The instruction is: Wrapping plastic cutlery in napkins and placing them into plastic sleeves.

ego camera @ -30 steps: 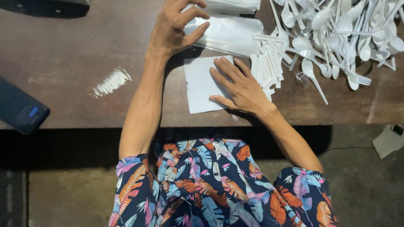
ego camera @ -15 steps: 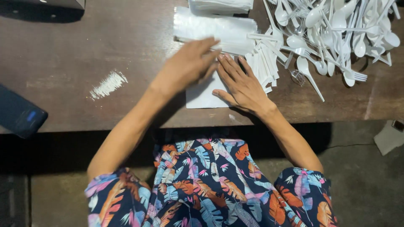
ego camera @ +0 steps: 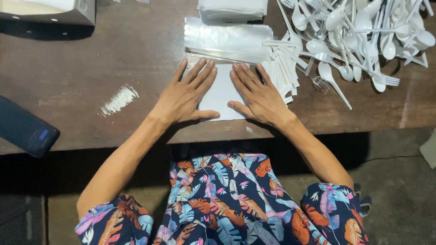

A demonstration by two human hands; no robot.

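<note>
Even, dim overhead light, sharp focus; glare on the clear plastic bags (ego camera: 229,41), deep shadow under the table (ego camera: 68,68).

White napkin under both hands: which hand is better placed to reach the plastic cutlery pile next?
Probably the right hand. It lies flat on the white napkin on the side nearer the plastic cutlery pile, beside the paper-wrapped sticks. The left hand presses the napkin's far side and would have to cross over.

left hand (ego camera: 184,96) and right hand (ego camera: 255,93) lie flat on a white napkin (ego camera: 222,93).
</note>
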